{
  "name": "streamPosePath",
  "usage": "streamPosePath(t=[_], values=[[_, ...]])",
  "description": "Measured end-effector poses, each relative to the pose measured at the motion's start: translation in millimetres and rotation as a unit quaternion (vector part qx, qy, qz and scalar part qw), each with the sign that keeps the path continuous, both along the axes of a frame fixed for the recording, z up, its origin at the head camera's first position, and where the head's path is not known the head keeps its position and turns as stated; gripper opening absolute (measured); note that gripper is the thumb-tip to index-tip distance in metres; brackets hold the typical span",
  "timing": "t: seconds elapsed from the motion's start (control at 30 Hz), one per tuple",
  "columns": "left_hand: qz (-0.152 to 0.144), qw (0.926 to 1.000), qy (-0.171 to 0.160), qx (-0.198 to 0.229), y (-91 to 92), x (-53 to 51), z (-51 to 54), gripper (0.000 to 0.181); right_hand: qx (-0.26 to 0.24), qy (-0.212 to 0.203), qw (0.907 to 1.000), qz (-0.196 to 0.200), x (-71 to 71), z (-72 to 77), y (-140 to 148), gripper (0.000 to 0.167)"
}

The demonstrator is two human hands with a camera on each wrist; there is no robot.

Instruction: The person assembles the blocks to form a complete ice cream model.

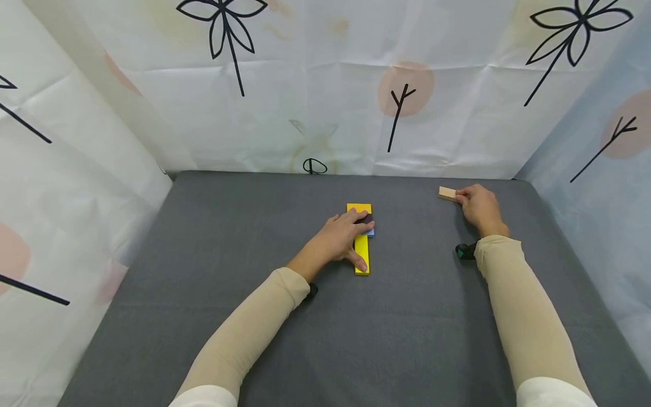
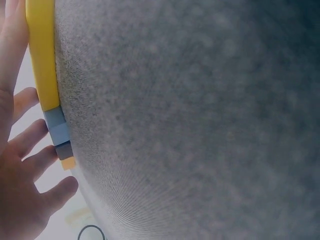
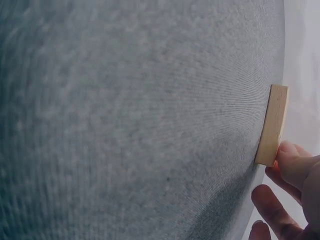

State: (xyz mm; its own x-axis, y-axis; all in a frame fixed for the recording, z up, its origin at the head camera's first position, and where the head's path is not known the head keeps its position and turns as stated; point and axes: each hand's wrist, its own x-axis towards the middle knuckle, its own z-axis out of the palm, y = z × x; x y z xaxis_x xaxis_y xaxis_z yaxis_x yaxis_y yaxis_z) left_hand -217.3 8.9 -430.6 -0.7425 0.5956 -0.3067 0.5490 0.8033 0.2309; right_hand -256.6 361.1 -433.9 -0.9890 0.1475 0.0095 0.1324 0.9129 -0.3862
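Note:
My left hand [image 1: 338, 236] lies spread over a row of blocks, its thumb on the long yellow block [image 1: 361, 246] and its fingers reaching over the others. Beyond that block come a blue block [image 1: 370, 232], a dark block [image 2: 64, 150] and another yellow block [image 1: 359, 207] at the far end. The hand covers part of the row in the head view. Off to the right, my right hand [image 1: 482, 208] pinches one end of a plain wooden block [image 1: 446, 193] between thumb and fingers. In the right wrist view the wooden block [image 3: 272, 125] appears to rest on the cloth.
A grey cloth [image 1: 407, 328] covers the table. White fabric walls [image 1: 335, 113] printed with plants stand at its back and sides. Dark wrist cameras sit under both wrists, the right one [image 1: 465, 251] showing more plainly.

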Motion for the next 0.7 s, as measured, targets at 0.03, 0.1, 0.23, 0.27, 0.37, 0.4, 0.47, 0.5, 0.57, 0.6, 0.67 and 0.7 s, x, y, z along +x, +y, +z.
streamPosePath(t=[0.03,0.1,0.23,0.27,0.37,0.4,0.47,0.5,0.57,0.6,0.67,0.7], values=[[0.001,1.0000,-0.001,0.001,-0.2,0.0,0.0,0.116,-0.003,0.003,1.0000,-0.002,-0.4,-1.0,-0.5,0.032],[0.002,1.0000,-0.002,0.001,-0.5,0.2,0.1,0.116,-0.010,0.010,0.9999,-0.007,-1.0,-3.3,-1.4,0.030],[0.004,1.0000,-0.004,0.006,-1.4,0.5,-1.5,0.116,-0.024,0.020,0.9994,-0.015,-0.8,-6.6,-3.0,0.027],[0.004,0.9999,-0.005,0.008,-1.5,0.5,-2.0,0.116,-0.027,0.020,0.9993,-0.015,-0.7,-6.7,-3.1,0.027],[0.005,0.9999,-0.005,0.012,-1.5,0.3,-2.8,0.116,-0.040,0.019,0.9989,-0.015,-0.7,-5.9,-3.7,0.027],[0.005,0.9999,-0.004,0.012,-1.4,0.1,-2.8,0.116,-0.043,0.017,0.9989,-0.013,-1.0,-5.3,-3.9,0.028],[0.003,0.9999,-0.001,0.011,-1.1,-0.4,-2.8,0.116,-0.048,0.010,0.9988,-0.008,-1.7,-4.0,-5.0,0.029],[0.003,1.0000,0.001,0.009,-1.0,-0.7,-2.7,0.116,-0.050,0.005,0.9987,-0.006,-2.2,-3.2,-5.8,0.029],[0.002,1.0000,0.004,0.007,-0.8,-1.4,-2.7,0.116,-0.050,-0.005,0.9987,0.000,-3.3,-1.6,-7.1,0.031],[0.001,1.0000,0.005,0.006,-0.7,-1.7,-2.8,0.116,-0.050,-0.010,0.9987,0.003,-3.9,-0.8,-7.8,0.032],[0.001,0.9999,0.007,0.007,-0.6,-1.9,-2.9,0.116,-0.049,-0.019,0.9986,0.008,-4.8,0.7,-9.4,0.033],[0.001,0.9999,0.007,0.008,-0.8,-1.8,-2.8,0.115,-0.049,-0.023,0.9985,0.011,-5.2,1.3,-10.4,0.033]])
